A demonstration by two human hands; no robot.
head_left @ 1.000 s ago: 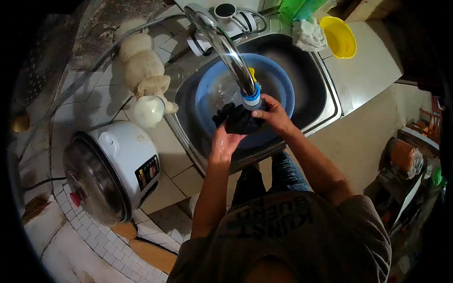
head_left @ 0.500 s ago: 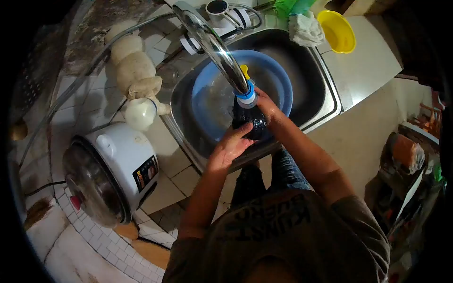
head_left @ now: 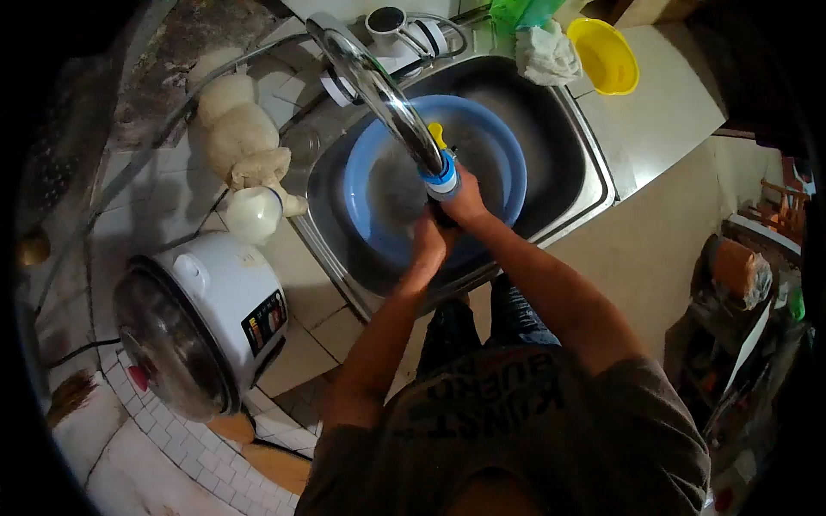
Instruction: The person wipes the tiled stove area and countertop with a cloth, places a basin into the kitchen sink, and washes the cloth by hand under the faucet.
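Note:
Under the blue-and-white nozzle (head_left: 441, 178) of the curved chrome faucet (head_left: 379, 82), my two hands close round a dark, wet object, mostly covered by the fingers and the nozzle, its kind unclear. My left hand (head_left: 430, 238) grips it from the lower left. On the right, close beside the nozzle, my right hand (head_left: 465, 203) wraps its other side. A small yellow lever (head_left: 436, 135) sticks out past the nozzle. Beneath the hands lies a blue basin (head_left: 516, 163) with water in it, set inside the metal sink (head_left: 564, 168).
Left of the sink stands a white rice cooker (head_left: 228, 284) with a dark lid. A pale rounded bundle (head_left: 241, 120) and a white container (head_left: 254, 215) are behind it. At the back right are a white cloth (head_left: 548, 54) and a yellow bowl (head_left: 632, 73).
My hands have come closer together and cover more of the dark object. My right hand has shifted toward the nozzle, and my left hand has moved up. The view has shifted slightly.

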